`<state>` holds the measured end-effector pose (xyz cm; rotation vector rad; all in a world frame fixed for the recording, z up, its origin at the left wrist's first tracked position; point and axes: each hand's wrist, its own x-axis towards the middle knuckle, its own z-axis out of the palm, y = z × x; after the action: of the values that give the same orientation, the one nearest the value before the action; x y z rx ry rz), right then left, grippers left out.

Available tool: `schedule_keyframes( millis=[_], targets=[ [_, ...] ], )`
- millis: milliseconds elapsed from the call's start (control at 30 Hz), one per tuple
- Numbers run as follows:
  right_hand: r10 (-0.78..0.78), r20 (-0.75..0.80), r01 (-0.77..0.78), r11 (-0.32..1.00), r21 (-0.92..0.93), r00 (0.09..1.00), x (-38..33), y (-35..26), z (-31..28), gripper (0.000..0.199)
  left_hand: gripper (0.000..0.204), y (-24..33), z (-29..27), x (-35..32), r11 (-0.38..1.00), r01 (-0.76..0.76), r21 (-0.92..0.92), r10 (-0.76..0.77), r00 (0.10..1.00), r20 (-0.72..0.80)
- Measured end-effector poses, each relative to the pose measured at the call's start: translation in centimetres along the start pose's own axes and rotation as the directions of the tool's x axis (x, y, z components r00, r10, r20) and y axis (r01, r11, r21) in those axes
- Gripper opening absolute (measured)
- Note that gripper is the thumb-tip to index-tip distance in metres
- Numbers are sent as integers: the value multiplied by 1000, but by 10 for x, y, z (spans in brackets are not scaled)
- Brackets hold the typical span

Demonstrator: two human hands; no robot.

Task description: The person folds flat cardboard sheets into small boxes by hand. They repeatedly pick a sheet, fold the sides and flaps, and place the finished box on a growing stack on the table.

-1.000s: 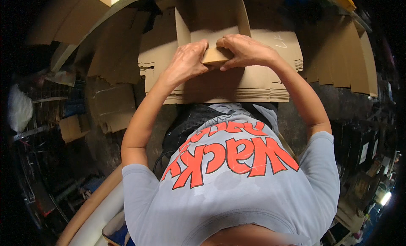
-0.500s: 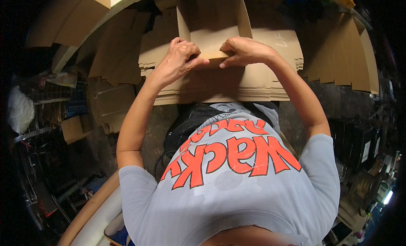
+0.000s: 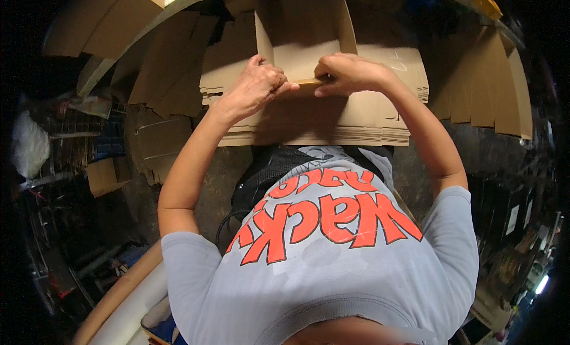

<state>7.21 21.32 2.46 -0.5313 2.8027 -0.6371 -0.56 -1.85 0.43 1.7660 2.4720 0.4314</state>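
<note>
Tan strip (image 3: 309, 81) between the two hands. Left hand (image 3: 254, 87) half-curled, thumb at strip's near end, can't tell if gripping. Right hand (image 3: 350, 72) curled, pinching other end. Cardboard stack (image 3: 332, 135) beneath hands.

Cardboard (image 3: 368, 115) tan; shirt (image 3: 332, 280) grey, lettering (image 3: 325, 217) red, black-edged; roll (image 3: 133, 306) white.

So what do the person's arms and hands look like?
Both the left hand and right hand are bare, with no gloves, watch or bracelet that I can see. The forearms are bare too. Higher up are short, plain, light grey sleeves with no pattern showing.
</note>
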Motion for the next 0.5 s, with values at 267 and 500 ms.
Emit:
schedule_keyframes(
  millis=[267,500],
  targets=[
    [5,371,24,997,-73,929,-1,13,-38,23,53,2,-25,41,961,268,-71,-202,852,482],
    [57,315,-66,998,15,947,-9,24,-27,28,51,-22,19,111,895,136,-424,96,871,482]
  ],
)
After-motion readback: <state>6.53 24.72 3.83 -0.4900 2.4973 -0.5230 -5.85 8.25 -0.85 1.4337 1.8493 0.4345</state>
